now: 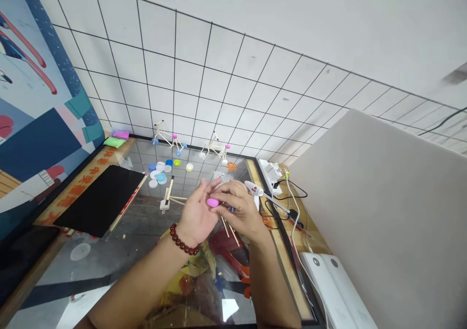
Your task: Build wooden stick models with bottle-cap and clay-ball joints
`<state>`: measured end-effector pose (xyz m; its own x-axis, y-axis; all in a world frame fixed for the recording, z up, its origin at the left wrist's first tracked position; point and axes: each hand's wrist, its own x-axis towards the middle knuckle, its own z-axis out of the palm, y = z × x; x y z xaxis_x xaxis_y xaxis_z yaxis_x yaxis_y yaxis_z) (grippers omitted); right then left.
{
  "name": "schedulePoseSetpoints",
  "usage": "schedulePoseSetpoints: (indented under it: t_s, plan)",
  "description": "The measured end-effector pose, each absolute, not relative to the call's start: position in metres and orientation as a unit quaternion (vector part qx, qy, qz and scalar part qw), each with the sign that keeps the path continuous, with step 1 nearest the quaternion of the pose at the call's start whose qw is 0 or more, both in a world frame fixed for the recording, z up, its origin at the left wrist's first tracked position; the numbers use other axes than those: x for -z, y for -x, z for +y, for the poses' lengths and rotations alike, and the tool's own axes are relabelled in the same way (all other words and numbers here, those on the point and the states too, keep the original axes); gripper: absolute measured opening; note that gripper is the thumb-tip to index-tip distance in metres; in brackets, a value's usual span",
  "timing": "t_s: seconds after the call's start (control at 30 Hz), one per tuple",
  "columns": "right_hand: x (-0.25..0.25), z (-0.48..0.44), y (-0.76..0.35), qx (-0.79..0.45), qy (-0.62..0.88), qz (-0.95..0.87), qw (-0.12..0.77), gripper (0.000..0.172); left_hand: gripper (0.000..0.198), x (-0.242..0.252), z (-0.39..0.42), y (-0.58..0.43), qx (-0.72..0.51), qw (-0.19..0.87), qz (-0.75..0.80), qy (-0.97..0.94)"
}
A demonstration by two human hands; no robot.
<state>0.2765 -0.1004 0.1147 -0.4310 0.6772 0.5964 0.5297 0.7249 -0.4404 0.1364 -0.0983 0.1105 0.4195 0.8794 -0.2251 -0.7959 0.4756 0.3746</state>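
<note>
Head view: left hand [197, 217] and right hand [242, 211] pinch a pink bottle cap [212, 202] (likely light, rigid; hold its rim) beside the glue gun [254, 189].

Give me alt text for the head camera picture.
Two hands meet over a glass table: the left hand holds a pink cap, the right hand thin wooden sticks. Loose bottle caps and a glue gun lie behind.

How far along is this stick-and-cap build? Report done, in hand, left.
Done: two stick models with cap wheels stand by the wall. In hand: left hand and right hand meet on a pink cap, thin sticks poking out below; a glue gun lies beside them. Left, probably: a bare stick frame on the table and a pile of loose caps beyond it.
</note>
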Motion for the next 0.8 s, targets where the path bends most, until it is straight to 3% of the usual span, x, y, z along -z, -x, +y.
schedulePoseSetpoints:
  t_s: [0.13,0.37,0.8]
  plan:
    - [-0.115,-0.100,-0.282,-0.056,0.394,-0.825,0.400,0.023,0.024,-0.109,-0.106,-0.137,-0.535,0.788,0.243,-0.184]
    - [-0.117,-0.100,-0.292,-0.054,0.397,-0.832,0.383,0.030,0.033,-0.101,-0.104,-0.131,-0.508,0.698,0.344,-0.369]
    - [-0.114,-0.100,-0.295,-0.084,0.378,-0.854,0.349,0.028,0.032,-0.092,-0.099,-0.128,-0.461,0.679,0.363,-0.441]
